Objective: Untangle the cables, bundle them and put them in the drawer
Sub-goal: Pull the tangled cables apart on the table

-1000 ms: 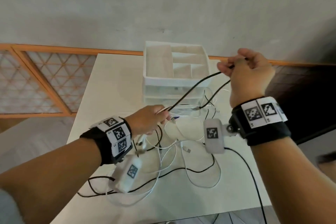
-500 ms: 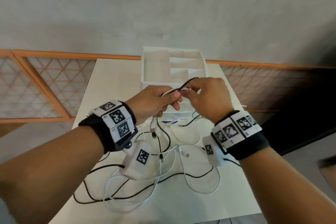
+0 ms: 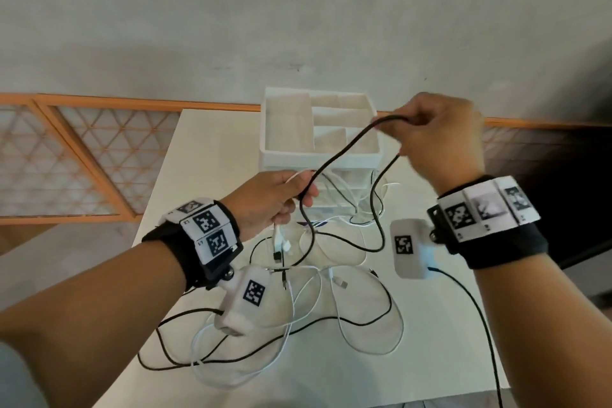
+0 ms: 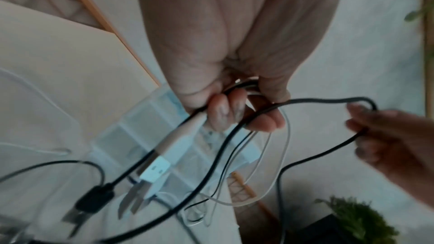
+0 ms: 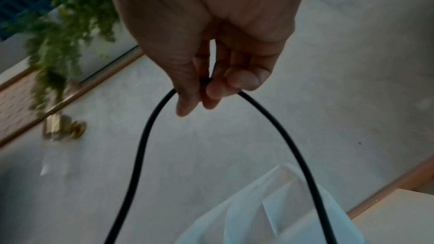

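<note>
A black cable runs in a raised loop between my two hands above the table. My right hand pinches the top of that loop over the white drawer unit. My left hand grips the black cable together with a white cable, and their USB plugs hang below the fingers. More black and white cables lie tangled on the white table under both wrists.
The drawer unit's top tray has several open compartments and stands at the table's far edge, against a grey wall. An orange lattice rail runs at the left. A green plant sits beyond the table's right side.
My right hand has pulled away from the left, up and to the right, drawing the black cable into a long loop. The left hand has stayed low, holding its cables.
</note>
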Demonstrator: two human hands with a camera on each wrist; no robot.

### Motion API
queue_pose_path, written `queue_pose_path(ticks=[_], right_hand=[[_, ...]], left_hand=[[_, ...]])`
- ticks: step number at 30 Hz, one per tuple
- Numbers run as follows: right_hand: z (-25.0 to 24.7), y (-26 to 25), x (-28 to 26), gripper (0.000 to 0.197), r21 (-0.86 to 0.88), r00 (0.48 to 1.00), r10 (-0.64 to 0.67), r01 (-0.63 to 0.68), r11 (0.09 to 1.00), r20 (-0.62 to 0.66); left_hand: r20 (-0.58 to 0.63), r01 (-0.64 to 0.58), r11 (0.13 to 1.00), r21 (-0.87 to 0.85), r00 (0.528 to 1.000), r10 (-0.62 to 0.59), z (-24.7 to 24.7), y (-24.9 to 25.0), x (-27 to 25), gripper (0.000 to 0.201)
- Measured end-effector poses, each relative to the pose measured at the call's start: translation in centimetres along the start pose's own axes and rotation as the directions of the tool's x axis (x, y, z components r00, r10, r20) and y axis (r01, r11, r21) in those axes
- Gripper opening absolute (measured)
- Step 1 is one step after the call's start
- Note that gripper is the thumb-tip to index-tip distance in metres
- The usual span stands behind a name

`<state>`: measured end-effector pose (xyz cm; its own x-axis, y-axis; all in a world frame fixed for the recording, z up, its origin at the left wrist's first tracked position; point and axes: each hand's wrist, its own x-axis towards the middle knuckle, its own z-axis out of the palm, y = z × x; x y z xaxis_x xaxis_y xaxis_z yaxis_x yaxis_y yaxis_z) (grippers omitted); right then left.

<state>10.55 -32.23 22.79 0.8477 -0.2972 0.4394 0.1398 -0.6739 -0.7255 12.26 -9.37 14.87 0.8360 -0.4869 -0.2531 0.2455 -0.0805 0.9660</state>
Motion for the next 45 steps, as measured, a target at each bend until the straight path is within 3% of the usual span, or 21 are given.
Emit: queue_pose_path(ticks=[2,4,8,13,16,20,22,26,29,31,34,38,42,45], right_hand=[[-0.6,0.2,0.6,0.024,0.075,0.991,0.056,-0.047,0.996,-0.122],[-0.8,0.2,0.9,0.025,0.167,0.973,0.128,-0.096,0.981,-0.193],[-0.6,0.6,0.9,0.03,0.291,0.938,0.241,-0.165,0.942,-0.247],[-1.0,2.4,0.6,0.035,0.093,0.897,0.285,-0.27,0.958,-0.337],[-1.7,3.7,0.7,0.039,0.045,0.886,0.338,-0.343,0.938,-0.318],[-1.1,5.0,0.9,0.037,0.162,0.895,0.422,-0.399,0.902,-0.143],[-1.2,4.7,1.6,0.033,0.173,0.918,0.381,-0.359,0.917,-0.113],[-2.3,2.7,3.5,0.019,0.16,0.973,0.161,-0.134,0.978,-0.168],[-2.5,1.9,3.7,0.011,0.162,0.981,0.056,-0.026,0.986,-0.185],[-2.1,2.5,3.4,0.016,0.147,0.988,0.053,-0.032,0.989,-0.145],[-0.9,4.8,2.6,0.035,0.101,0.984,0.17,-0.165,0.981,-0.045],[-0.8,7.1,2.2,0.036,0.063,0.971,0.237,-0.235,0.97,-0.032],[-2.2,6.1,2.7,0.036,0.106,0.993,0.081,-0.071,0.992,-0.09],[-2.7,6.6,3.2,0.058,0.139,0.998,0.022,-0.013,0.99,-0.064]], left_hand=[[0.017,0.012,0.999,0.039,1.0,-0.012,-0.4,-1.3,-0.3,0.036],[-0.012,0.029,0.982,0.188,1.0,-0.028,-0.7,-2.4,-0.3,0.036],[-0.212,0.124,0.908,0.401,0.977,-0.04,-1.6,-4.4,0.6,0.04],[-0.321,0.231,0.888,0.398,0.942,-0.101,-2.7,-4.5,0.6,0.044],[-0.333,0.231,0.919,0.318,0.935,-0.12,-3.0,-4.9,0.2,0.037],[-0.346,0.23,0.951,0.206,0.926,-0.149,-2.8,-4.4,0.0,0.032],[-0.343,0.245,0.948,0.204,0.925,-0.165,-2.6,-3.6,0.0,0.028],[-0.315,0.297,0.916,0.269,0.926,-0.208,-2.0,-2.5,0.0,0.016],[-0.296,0.291,0.927,0.238,0.93,-0.216,-2.2,-2.8,0.3,0.015],[-0.281,0.234,0.961,0.151,0.942,-0.185,-2.4,-3.2,0.1,0.018],[-0.276,0.148,0.989,-0.011,0.95,-0.145,-2.5,-2.8,-0.3,0.02],[-0.269,0.141,0.989,-0.051,0.951,-0.15,-2.7,-1.8,-0.3,0.013],[-0.186,0.154,0.988,0.022,0.972,-0.147,-3.3,-1.5,-0.4,0.053],[-0.197,0.094,0.995,0.012,0.976,-0.09,-3.2,-1.4,-0.3,0.05]])
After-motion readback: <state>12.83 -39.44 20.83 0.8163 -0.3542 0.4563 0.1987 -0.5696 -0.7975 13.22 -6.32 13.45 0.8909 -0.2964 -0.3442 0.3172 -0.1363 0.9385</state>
